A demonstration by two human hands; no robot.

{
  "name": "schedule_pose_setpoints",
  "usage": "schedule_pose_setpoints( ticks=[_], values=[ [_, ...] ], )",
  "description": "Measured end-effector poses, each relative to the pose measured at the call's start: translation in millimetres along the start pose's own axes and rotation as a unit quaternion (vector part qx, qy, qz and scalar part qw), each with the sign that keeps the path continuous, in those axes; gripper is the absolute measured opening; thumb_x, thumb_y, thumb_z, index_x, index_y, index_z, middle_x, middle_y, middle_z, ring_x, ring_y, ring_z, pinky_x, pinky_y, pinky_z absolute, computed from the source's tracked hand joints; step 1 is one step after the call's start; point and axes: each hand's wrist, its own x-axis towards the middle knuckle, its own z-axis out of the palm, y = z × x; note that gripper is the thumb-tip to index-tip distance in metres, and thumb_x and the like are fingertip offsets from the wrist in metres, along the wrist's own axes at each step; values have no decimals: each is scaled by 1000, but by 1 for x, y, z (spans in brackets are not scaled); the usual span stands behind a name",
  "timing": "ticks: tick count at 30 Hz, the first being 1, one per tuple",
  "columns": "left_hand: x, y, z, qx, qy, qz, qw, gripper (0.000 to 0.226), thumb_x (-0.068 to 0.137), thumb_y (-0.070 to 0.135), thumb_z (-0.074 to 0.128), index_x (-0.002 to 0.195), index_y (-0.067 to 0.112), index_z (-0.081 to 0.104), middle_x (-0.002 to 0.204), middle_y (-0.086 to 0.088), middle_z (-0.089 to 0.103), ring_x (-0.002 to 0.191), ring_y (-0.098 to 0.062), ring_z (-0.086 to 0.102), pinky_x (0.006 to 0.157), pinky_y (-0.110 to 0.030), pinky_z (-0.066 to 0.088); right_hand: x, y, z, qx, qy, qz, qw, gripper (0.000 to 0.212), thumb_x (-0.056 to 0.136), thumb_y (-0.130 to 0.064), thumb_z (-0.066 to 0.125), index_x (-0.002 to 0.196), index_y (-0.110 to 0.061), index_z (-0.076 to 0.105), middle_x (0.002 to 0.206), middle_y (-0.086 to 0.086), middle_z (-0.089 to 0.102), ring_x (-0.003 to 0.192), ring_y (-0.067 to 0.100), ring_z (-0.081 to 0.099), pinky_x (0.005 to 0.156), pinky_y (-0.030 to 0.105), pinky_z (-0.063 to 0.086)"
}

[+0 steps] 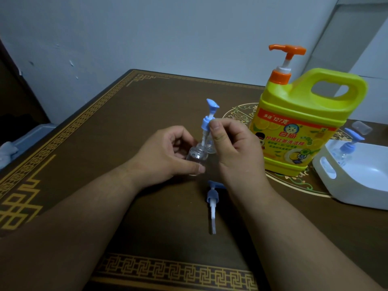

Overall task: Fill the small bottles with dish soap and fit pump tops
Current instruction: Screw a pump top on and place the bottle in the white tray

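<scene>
Here, left hand (165, 156) grips clear round bottle (196, 157); right hand (233, 143) pinches blue plastic pump top (206, 120), seemingly unseated.

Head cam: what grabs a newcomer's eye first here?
The big yellow dish soap jug with its orange pump, standing right of centre on the dark table. Next, at centre, the left hand steadies a small clear bottle while the right hand feeds a blue pump top into its neck. A spare pump top lies nearer the camera.
</scene>
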Motion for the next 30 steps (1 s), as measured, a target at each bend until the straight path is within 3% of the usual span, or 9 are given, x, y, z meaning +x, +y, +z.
schedule_pose_setpoints(
  ticks=[5, 12, 20, 24, 30],
  values=[
    [-1, -2, -2, -32, 39, 16, 999, 51, 65, -5, 93, 108, 0, 66, 88, -3, 79, 78, -10, 76, 69, -19, 59, 1, 10, 2, -52, -73, 35, 995, 17, 102, -32, 62, 101, -22, 76, 91, -7, 73, 82, 3, 67, 70, 20, 52],
    [0, -1, -2, -42, 53, 7, 998, 61, 65, -3, 94, 117, 2, 62, 96, -7, 79, 84, -13, 78, 69, -19, 60, 4, 10, 0, -71, -91, 52, 992, 19, 101, -38, 62, 103, -26, 76, 94, -5, 73, 87, 10, 68, 79, 40, 59],
    [2, -3, -4, -45, 57, 4, 997, 63, 64, -4, 94, 116, 5, 60, 98, -8, 80, 89, -18, 79, 72, -25, 63, 6, 7, -6, -45, -104, 54, 992, 18, 100, -37, 65, 109, -26, 75, 93, -7, 74, 83, 6, 69, 69, 19, 52],
    [1, -2, -3, -39, 53, 0, 998, 64, 65, -6, 94, 117, 3, 59, 97, -8, 80, 89, -20, 80, 73, -26, 64, 7, 8, -6, -79, -120, 48, 988, 19, 101, -39, 61, 108, -28, 75, 97, -3, 70, 87, 11, 66, 73, 27, 51],
    [1, -2, -5, -28, 32, -4, 999, 63, 65, -4, 94, 117, 4, 60, 98, -4, 81, 86, -18, 80, 70, -22, 62, 11, 2, -17, -162, -166, 20, 973, 19, 104, -39, 54, 104, -32, 71, 100, -1, 62, 88, 7, 57, 72, 24, 40]
  ],
)
